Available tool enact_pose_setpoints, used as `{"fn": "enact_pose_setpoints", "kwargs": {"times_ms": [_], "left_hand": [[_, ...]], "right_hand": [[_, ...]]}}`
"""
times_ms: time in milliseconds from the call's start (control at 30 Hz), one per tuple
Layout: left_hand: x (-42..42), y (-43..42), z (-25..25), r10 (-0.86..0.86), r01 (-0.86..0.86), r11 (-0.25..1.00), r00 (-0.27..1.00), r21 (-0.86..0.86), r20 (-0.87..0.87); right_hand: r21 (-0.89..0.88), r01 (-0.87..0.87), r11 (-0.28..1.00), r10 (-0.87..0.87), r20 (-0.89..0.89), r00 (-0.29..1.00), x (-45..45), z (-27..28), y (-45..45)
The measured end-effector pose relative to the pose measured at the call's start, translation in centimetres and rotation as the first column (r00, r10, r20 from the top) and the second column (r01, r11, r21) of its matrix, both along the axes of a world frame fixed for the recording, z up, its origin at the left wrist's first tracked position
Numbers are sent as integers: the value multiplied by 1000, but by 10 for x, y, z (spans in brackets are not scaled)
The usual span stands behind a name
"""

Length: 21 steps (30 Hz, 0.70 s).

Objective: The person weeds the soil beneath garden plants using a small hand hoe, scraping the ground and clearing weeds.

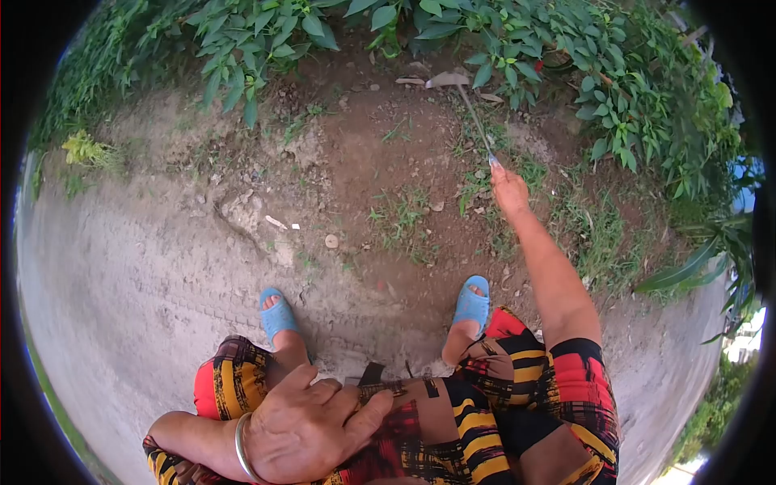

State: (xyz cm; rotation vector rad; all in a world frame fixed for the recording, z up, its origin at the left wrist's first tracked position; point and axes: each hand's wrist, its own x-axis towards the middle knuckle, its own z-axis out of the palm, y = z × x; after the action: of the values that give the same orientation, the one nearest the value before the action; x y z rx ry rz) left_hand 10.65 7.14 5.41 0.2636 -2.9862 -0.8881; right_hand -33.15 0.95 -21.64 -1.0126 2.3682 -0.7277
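My right hand [509, 192] is stretched forward, its fingers wrapped round the grip of a small hoe [475, 115]. The hoe has a thin metal shaft and a pale blade set crosswise at its far end. That blade lies at the bare brown soil [380, 153], close to the foot of the leafy green plants [533, 40]. Across my lap rests my left hand [311, 424], with a silver bangle on the wrist. It holds nothing that I can see; its fingers are loosely bent and the thumb stands apart.
Blue slippers [277, 315] are on my feet, set wide apart on the ground. Small grass tufts [404, 214] grow in the soil ahead. Pale, hard-packed ground [105, 267] with a tyre track spreads to the left. A long-leaved plant [687, 271] stands at the right.
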Motion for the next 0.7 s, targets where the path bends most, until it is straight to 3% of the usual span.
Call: {"fn": "enact_pose_setpoints", "kwargs": {"times_ms": [33, 100, 133, 167, 233, 367, 533, 633, 700], "left_hand": [[1, 0, -1, -4, 4, 1000, 1000, -2, 11], [3, 1, -2, -11, 11, 1000, 1000, -6, 27], [3, 0, -2, -10, 11, 1000, 1000, -9, 11], [3, 0, -2, -9, 9, 1000, 1000, -11, -8], [4, -1, 1, -13, 13, 1000, 1000, -7, -2], [7, 2, -3, 19, -19, 1000, 999, -14, -41], [22, 9, -10, 47, -51, 995, 998, -89, -43], [26, 10, -10, 86, -93, 991, 993, -94, -80], [27, 9, -9, 87, -97, 990, 992, -102, -94]], "right_hand": [[4, 1, 1000, -1, 0, 1000, 0, 2, -9], [81, 247, 966, -260, 235, 937, 10, 3, -25], [138, 327, 935, -347, 537, 769, 20, 5, -32], [135, 329, 935, -348, 537, 768, 34, 4, -29], [122, 112, 986, -159, 509, 846, 78, 25, -8], [95, 63, 993, -107, 586, 803, 107, 42, 18], [18, 171, 985, -147, 603, 784, 85, 30, 1], [112, 111, 988, -155, 574, 804, 106, 35, 0], [89, -90, 992, 29, 538, 842, 127, 37, -7]]}}
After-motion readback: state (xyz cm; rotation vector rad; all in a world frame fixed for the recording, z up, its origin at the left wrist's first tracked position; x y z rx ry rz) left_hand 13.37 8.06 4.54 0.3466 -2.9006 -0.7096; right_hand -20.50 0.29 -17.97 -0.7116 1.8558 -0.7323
